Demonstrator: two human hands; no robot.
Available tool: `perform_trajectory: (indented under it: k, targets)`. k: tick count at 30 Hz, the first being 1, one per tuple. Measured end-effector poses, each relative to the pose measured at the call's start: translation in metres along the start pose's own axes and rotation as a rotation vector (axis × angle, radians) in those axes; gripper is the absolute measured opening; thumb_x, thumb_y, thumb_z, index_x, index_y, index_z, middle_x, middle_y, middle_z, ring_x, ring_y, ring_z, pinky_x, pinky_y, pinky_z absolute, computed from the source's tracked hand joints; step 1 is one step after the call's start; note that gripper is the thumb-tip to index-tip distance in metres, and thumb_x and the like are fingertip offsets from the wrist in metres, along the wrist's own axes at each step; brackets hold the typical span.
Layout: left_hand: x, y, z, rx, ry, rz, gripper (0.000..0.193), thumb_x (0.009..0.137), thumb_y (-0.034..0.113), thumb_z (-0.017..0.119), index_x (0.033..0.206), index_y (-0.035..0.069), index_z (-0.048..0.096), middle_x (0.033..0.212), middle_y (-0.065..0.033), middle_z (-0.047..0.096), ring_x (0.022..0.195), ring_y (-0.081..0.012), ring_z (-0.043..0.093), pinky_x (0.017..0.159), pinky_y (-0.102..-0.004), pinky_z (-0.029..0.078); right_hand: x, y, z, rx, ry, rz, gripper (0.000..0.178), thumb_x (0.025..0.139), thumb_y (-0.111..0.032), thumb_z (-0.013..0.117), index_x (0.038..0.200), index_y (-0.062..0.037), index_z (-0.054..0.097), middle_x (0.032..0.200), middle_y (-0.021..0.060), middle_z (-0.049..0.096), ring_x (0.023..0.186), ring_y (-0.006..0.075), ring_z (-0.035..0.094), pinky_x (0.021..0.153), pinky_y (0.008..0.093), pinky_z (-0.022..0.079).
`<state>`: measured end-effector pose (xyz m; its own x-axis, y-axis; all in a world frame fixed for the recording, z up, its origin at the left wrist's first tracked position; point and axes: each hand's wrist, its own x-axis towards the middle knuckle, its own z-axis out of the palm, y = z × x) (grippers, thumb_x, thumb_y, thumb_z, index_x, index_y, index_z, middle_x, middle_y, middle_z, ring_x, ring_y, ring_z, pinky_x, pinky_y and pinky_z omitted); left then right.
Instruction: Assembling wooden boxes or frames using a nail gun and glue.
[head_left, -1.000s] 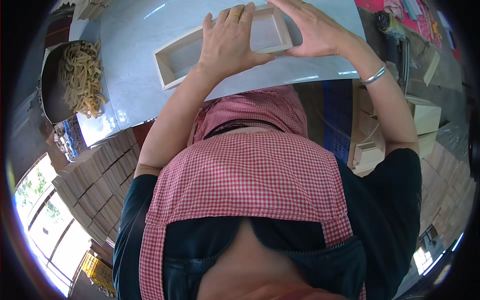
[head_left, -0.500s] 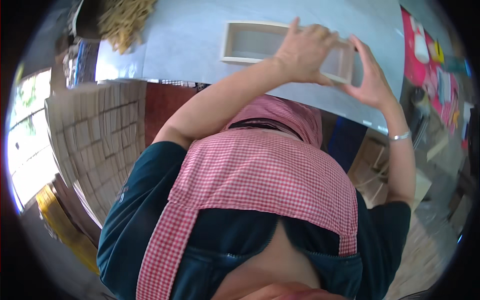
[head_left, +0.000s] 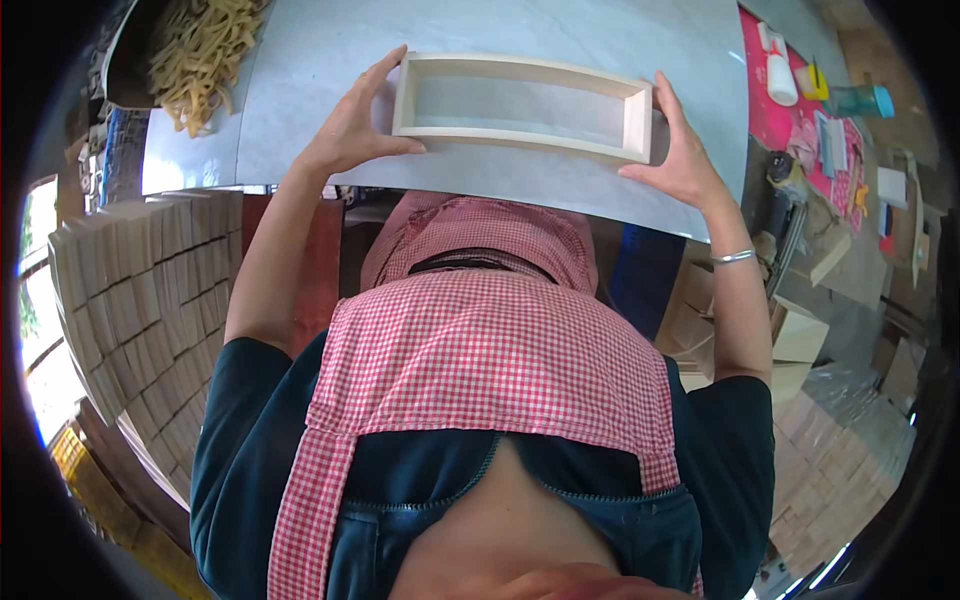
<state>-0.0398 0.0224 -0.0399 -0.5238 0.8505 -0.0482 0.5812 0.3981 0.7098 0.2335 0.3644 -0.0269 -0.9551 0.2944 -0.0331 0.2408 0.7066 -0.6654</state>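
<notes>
Open room beyond the wooden frame (head_left: 637,122), fingers (head_left: 381,70) barring both ends, tan strips (head_left: 203,60) heaped far left

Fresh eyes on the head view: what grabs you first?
The long pale wooden frame at top centre, between the left hand and right hand, one at each end. Then the red-and-white checked apron in the middle, and the tangled tan strips at upper left.
</notes>
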Motion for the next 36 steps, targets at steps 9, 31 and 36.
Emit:
perform_trajectory:
  k: [9,31,36]
  targets:
    - [0.01,-0.013,0.006,-0.101,0.028,0.121,0.106,0.06,0.019,0.092,0.15,0.009,0.037,0.141,-0.0144,0.054,0.125,-0.0335,0.053,0.115,-0.0441,0.039,0.008,-0.003,-0.004,0.018,-0.078,0.038,0.105,0.061,-0.011,0.091,0.15,-0.007,0.034,0.141,0.0151,0.053,0.12,0.0329,0.057,0.105,0.0397,0.046]
    - [-0.007,-0.029,0.025,0.559,0.118,0.246,0.111,0.074,0.053,0.082,0.159,0.012,0.024,0.163,-0.0097,0.033,0.154,-0.0268,0.022,0.125,-0.0492,0.018,-0.023,0.011,0.03,-0.475,0.148,-0.145,0.071,0.08,-0.034,0.082,0.137,-0.0003,0.057,0.141,0.0187,0.055,0.122,0.0381,0.054,0.101,0.0451,0.046]
    - [-0.007,-0.017,0.016,0.714,0.022,0.187,0.103,0.079,0.052,0.077,0.159,0.011,0.025,0.162,-0.0114,0.034,0.153,-0.0273,0.022,0.123,-0.0504,0.024,-0.026,0.004,0.025,-0.538,0.088,-0.101,0.066,0.085,-0.035,0.077,0.135,0.002,0.058,0.142,0.0193,0.053,0.123,0.0397,0.053,0.103,0.0457,0.044]
